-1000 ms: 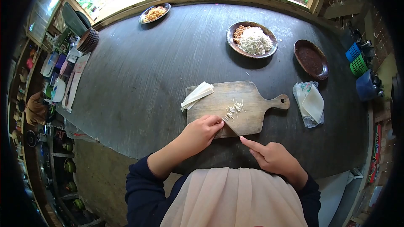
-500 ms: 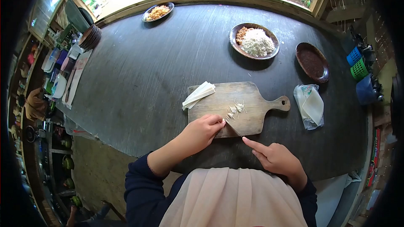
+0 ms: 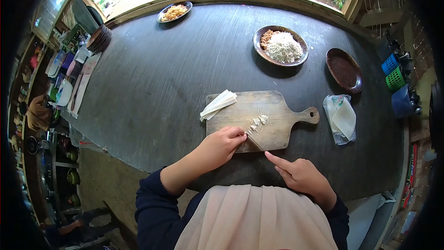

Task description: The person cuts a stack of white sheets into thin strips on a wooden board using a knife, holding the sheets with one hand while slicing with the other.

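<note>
The wooden cutting board (image 3: 273,106) lies in front of me with its handle pointing right. My left hand (image 3: 225,142) is closed near its lower left edge, fingertips pinched on white strips that are mostly hidden. Just beside those fingertips is the blade of a knife (image 3: 257,143). My right hand (image 3: 300,172) grips the knife at the board's near edge, index finger stretched along it; the handle is hidden in the hand. Small white slivers (image 3: 260,120) are scattered on the board beyond the blade. A stack of long, flat white strips (image 3: 219,103) rests across its upper left corner.
Farther back stands a brown plate (image 3: 304,59) with a white shredded heap and orange-brown bits. An empty brown dish (image 3: 343,70) and a plastic bag with white sheets (image 3: 341,119) lie right. A small plate (image 3: 187,9) of orange food is far left. Stacked plates (image 3: 99,41) stand at the left edge.
The knife blade has shifted and tilted slightly beside my left fingertips. My right hand has moved very slightly left. At lower left, a person's limbs have moved further into view.
</note>
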Demonstrator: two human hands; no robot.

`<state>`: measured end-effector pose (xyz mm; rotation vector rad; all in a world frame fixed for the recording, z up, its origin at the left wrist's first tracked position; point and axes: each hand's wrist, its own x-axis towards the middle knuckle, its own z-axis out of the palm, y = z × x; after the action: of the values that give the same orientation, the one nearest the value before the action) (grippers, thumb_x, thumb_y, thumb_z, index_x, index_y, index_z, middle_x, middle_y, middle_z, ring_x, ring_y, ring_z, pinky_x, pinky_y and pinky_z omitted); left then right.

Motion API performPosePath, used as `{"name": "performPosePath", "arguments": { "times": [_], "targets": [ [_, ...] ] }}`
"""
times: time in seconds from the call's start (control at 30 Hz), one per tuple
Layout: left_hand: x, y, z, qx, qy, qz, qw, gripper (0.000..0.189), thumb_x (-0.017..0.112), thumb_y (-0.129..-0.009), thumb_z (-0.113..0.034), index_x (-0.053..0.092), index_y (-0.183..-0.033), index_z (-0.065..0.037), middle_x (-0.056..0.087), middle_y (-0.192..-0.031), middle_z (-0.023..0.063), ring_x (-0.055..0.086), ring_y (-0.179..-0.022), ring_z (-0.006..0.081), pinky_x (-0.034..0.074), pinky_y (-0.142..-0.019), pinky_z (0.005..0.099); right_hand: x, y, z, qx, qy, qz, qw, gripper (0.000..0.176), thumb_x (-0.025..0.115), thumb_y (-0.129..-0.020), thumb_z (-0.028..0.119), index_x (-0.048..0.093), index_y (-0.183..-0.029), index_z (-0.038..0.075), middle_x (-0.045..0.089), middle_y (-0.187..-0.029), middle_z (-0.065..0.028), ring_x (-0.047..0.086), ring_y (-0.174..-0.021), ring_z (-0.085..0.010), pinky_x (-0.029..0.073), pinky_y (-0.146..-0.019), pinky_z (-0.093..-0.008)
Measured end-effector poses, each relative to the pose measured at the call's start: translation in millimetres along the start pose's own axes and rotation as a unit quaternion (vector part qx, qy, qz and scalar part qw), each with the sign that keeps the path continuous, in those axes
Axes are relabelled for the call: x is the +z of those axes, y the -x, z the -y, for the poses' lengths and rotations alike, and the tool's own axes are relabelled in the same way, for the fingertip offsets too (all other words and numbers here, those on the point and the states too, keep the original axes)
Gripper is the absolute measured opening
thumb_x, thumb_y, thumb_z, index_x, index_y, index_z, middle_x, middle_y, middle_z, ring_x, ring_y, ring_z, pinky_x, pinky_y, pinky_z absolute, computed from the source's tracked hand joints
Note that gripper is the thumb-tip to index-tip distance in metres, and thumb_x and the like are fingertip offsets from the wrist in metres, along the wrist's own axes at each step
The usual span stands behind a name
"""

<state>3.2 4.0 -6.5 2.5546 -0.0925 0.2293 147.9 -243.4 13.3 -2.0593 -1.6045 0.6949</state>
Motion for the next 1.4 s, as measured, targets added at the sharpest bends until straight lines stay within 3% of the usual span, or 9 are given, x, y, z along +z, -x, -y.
{"name": "performPosePath", "arguments": {
  "times": [0.47,0.63,1.03,1.27,1.4],
  "targets": [
    [-2,-2,-2,-0.001,-0.013,0.006,1.000,0.033,0.066,-0.079,0.005,0.065,-0.111,0.001,0.061,-0.113,0.0109,0.061,-0.104,0.0295,0.052,-0.089,0.0370,2,-9,6,0.027,-0.041,-0.003,0.999,0.049,0.055,-0.097,0.018,0.047,-0.145,0.025,0.056,-0.057,-0.0197,0.057,-0.049,-0.0381,0.048,-0.053,-0.0464],
    [2,-1,-1,-0.004,0.008,-0.012,1.000,0.033,0.064,-0.080,0.005,0.065,-0.112,-0.001,0.061,-0.111,0.0100,0.061,-0.100,0.0294,0.052,-0.087,0.0372,-14,0,6,0.063,-0.056,0.062,0.995,0.048,0.054,-0.098,0.019,0.047,-0.145,0.025,0.057,-0.059,-0.0215,0.058,-0.050,-0.0393,0.048,-0.055,-0.0482],
    [-2,-2,-2,-0.005,0.010,-0.005,1.000,0.033,0.064,-0.081,0.005,0.066,-0.113,-0.001,0.062,-0.112,0.0107,0.061,-0.102,0.0295,0.052,-0.089,0.0369,-1,-2,4,0.044,-0.044,-0.016,0.998,0.048,0.055,-0.097,0.018,0.048,-0.144,0.024,0.054,-0.054,-0.0175,0.056,-0.046,-0.0354,0.047,-0.050,-0.0457],
    [-1,-1,-1,-0.004,0.007,-0.004,1.000,0.033,0.065,-0.081,0.005,0.066,-0.114,-0.001,0.062,-0.112,0.0104,0.062,-0.102,0.0286,0.052,-0.089,0.0370,-5,-1,9,0.039,-0.029,0.011,0.999,0.049,0.057,-0.095,0.013,0.050,-0.143,0.022,0.057,-0.059,-0.0184,0.058,-0.050,-0.0359,0.048,-0.052,-0.0442],
    [-2,-2,-2,-0.003,0.002,-0.003,1.000,0.033,0.065,-0.080,0.005,0.066,-0.113,-0.001,0.062,-0.112,0.0103,0.062,-0.101,0.0290,0.052,-0.088,0.0371,-2,-1,5,0.013,-0.021,-0.006,1.000,0.049,0.056,-0.096,0.017,0.048,-0.144,0.024,0.054,-0.054,-0.0168,0.057,-0.046,-0.0346,0.048,-0.049,-0.0446]
  ]
}}
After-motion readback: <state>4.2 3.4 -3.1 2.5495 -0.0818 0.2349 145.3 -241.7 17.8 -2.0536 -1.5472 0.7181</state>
